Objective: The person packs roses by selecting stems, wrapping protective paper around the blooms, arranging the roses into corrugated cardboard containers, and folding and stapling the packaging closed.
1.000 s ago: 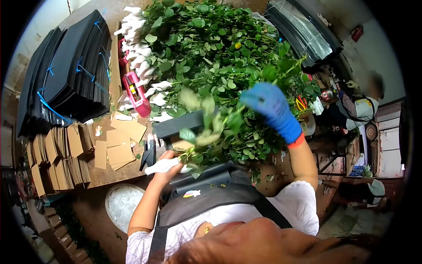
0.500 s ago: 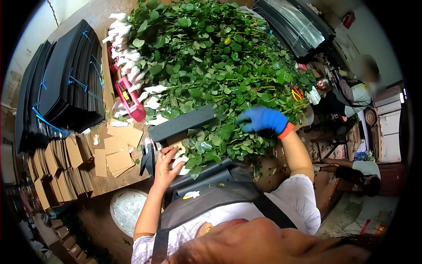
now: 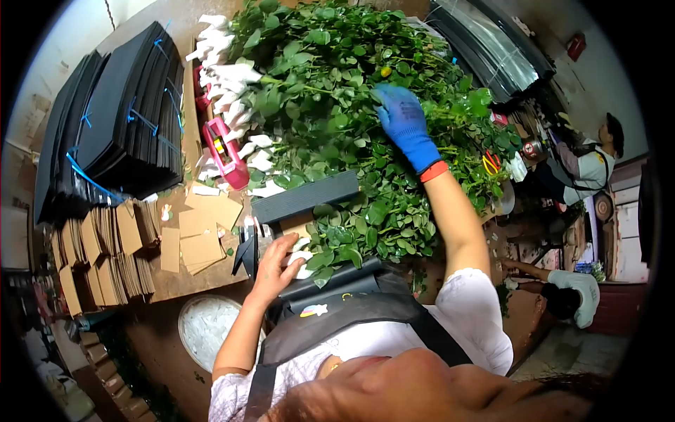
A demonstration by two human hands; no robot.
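My bare left hand [image 3: 276,266] is closed on white-sleeved rose heads [image 3: 301,257] at the table's near edge, their leafy stems lying to the right. My right hand [image 3: 403,119], in a blue glove with an orange cuff, reaches over the large heap of leafy rose stems [image 3: 394,204]. Its fingers curl at a stem, though leaves partly hide the grip. Toward the left, a white-sleeved rose head [image 3: 235,74] and nearby leaves are blurred by motion. A dark ridged strip [image 3: 306,197] lies between the near roses and the heap.
Cardboard pieces [image 3: 200,235], black scissors [image 3: 246,253] and a pink tape dispenser [image 3: 226,153] lie left. Beyond are stacked black sheets [image 3: 126,105]. A white tub [image 3: 211,330] stands below the table. Orange-handled scissors [image 3: 491,163] lie right, where other people [image 3: 587,165] are.
My gloved right hand has moved farther across the heap, away from my body, and leaves on the left are disturbed. My left hand stays at the near rose heads. The view has shifted slightly.
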